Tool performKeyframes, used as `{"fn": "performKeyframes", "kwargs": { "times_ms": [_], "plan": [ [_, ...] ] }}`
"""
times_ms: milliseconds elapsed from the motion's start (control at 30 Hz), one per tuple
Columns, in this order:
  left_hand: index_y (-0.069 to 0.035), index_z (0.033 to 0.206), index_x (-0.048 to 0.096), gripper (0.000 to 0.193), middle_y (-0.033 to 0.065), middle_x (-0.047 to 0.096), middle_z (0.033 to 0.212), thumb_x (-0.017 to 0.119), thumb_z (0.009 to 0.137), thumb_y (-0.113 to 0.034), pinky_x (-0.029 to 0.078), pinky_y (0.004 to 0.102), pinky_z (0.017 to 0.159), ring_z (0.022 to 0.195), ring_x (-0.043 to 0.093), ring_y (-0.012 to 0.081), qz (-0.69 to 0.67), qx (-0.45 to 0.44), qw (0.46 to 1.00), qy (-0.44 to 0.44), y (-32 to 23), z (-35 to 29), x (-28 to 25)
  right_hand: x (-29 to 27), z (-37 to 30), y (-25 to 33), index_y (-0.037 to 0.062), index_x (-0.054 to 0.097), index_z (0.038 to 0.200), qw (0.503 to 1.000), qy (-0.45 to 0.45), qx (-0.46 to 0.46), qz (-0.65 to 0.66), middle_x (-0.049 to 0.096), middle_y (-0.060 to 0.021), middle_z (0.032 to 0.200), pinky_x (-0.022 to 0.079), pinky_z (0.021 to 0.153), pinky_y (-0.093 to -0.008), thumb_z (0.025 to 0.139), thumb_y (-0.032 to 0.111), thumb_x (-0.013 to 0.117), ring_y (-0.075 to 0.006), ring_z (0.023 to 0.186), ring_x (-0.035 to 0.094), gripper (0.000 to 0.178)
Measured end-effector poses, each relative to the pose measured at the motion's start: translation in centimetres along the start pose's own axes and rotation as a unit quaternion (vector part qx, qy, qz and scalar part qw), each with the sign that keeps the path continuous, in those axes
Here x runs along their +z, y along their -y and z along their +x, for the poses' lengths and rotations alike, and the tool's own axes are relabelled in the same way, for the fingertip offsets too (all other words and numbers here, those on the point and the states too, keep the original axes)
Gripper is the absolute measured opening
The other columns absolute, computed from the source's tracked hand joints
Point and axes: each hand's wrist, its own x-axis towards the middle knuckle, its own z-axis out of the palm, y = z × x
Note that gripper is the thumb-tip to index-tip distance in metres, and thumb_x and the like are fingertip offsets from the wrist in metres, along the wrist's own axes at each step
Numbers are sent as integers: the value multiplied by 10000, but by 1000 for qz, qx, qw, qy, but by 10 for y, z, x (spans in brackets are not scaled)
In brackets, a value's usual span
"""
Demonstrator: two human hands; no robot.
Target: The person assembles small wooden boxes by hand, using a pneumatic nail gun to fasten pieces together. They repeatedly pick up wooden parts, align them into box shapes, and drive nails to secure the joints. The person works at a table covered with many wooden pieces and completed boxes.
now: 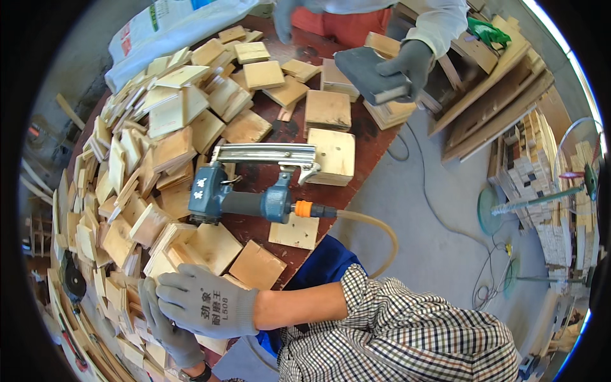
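Note:
My right hand [207, 302], in a grey glove, lies over the near side of a heap of plywood pieces [203, 245]. Its fingers are bent and pressed together, and their tips overlap my left hand [168, 337]. My left hand is also grey-gloved, with a dark watch at the wrist, and is partly covered by the right. Whatever the two hands grip between them is hidden. Beyond them a blue pneumatic nail gun [245, 197] lies on its side on the table, apart from my hands. Its silver magazine points right, toward stacked plywood blocks [331, 156].
A tan air hose [382, 232] curves from the nail gun off the table edge. Across the dark red table [283, 130], another person's gloved hand [407, 67] holds a dark flat slab [369, 73]. A white sack [172, 38] lies at the far left. Wooden boards [496, 95] lean at the right.

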Motion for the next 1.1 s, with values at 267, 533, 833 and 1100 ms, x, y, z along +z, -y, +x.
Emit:
{"fn": "performKeyframes", "kwargs": {
  "times_ms": [267, 533, 833, 1100],
  "plan": [
    [59, 1514, 540, 516, 224, 545, 1585, 632, 1034, -108, 380, 533, 1251, 1520, 457, 446, -8, -32, 999, 17, -6, -6, -3, -11, -4, 0, 54, 633, 1201, 999, 14, -7, 41, 604, -145, 1325, 490, 989, -466, 849, 233, 730, -329, 1263, 592, 407],
    [-35, 1517, 576, 513, 209, 529, 1605, 671, 1025, -142, 358, 559, 1260, 1522, 443, 473, -18, 12, 1000, 20, 7, -12, 5, -65, -3, 8, 32, 625, 1309, 1000, 1, 15, 1, 604, -163, 1400, 497, 1034, -462, 864, 205, 745, -338, 1298, 600, 493],
    [-24, 1465, 624, 509, 216, 511, 1616, 679, 960, -56, 307, 572, 1279, 1552, 382, 482, 5, -32, 999, 44, -3, -7, 7, -299, -43, -81, 157, 669, 1395, 832, 237, 324, -384, 738, -149, 1032, 565, 751, -464, 1002, 159, 561, -334, 886, 740, 407],
    [-33, 1486, 605, 545, 207, 500, 1627, 667, 944, -27, 305, 571, 1281, 1555, 374, 482, 10, -27, 998, 62, 2, -6, 8, -293, -39, -105, 202, 631, 1471, 776, 339, 374, -379, 751, -154, 1099, 576, 847, -486, 1016, 259, 559, -351, 972, 748, 464]
  ]
}}
